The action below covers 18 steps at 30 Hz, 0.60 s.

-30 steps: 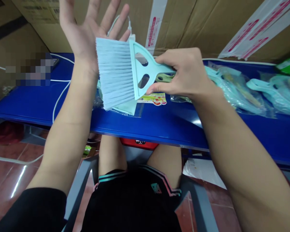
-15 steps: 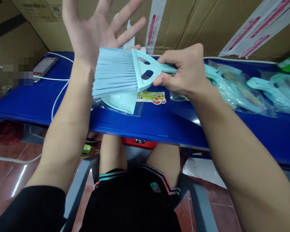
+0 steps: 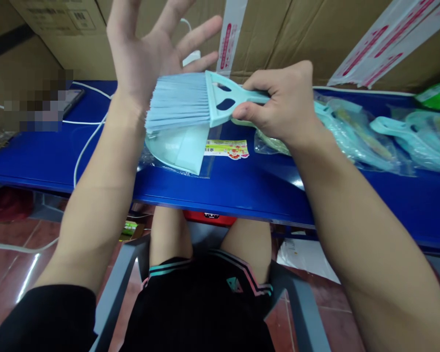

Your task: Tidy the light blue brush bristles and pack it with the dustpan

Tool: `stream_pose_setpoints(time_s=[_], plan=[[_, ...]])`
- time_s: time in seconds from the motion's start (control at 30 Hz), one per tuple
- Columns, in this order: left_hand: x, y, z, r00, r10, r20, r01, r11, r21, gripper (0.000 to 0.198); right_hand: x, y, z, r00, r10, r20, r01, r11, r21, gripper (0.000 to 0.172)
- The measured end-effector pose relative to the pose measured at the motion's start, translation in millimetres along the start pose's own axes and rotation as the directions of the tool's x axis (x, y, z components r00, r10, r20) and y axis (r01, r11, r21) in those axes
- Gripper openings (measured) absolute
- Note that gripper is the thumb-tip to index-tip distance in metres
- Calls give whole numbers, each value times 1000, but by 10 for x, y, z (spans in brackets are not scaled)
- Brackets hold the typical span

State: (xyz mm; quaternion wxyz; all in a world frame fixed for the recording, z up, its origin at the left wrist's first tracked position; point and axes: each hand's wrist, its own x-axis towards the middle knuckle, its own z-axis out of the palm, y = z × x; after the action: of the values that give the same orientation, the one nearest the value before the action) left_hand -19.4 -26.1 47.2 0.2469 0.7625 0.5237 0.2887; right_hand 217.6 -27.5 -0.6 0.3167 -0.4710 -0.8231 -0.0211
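Gripping brush [image 3: 194, 101] w/ R hand [image 3: 286, 102], L hand [image 3: 146, 61] splayed.

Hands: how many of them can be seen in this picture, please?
2. The right hand grips the light-blue brush above the table; the left hand is open at upper left, partly cut off by the top edge. No other hand shows.
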Motion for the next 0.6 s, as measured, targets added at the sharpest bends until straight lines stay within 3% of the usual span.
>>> stream_pose_setpoints(time_s=[0.03, 0.1, 0.2, 0.3, 0.43, 0.6], plan=[[46, -92, 6, 989, 146, 21, -142, 982, -122, 106, 0, 2, -10, 1000, 13, 4, -13, 1000, -15, 73], [155, -277, 26, 966, 259, -27, -259, 942, -215, 107, 1, 3, -20, 999, 37, -3, -37, 999, -32, 73], [299, -438, 55, 956, 290, -44, -282, 869, -406, 99, 2, 2, -14, 997, 64, -33, -65, 997, -45, 77], [319, -394, 62, 968, 250, 29, -188, 794, -579, 89, 3, -3, -3, 994, 94, -52, -98, 992, -75, 76], [185, -233, 51, 988, 102, 118, -24, 847, -531, 80, 2, -18, -22, 993, 113, -31, -116, 984, -133, 72], [91, -234, 40, 978, 120, 170, -55, 937, -346, 80, 3, -11, -67, 988, 151, 10, -142, 949, -280, 73]])
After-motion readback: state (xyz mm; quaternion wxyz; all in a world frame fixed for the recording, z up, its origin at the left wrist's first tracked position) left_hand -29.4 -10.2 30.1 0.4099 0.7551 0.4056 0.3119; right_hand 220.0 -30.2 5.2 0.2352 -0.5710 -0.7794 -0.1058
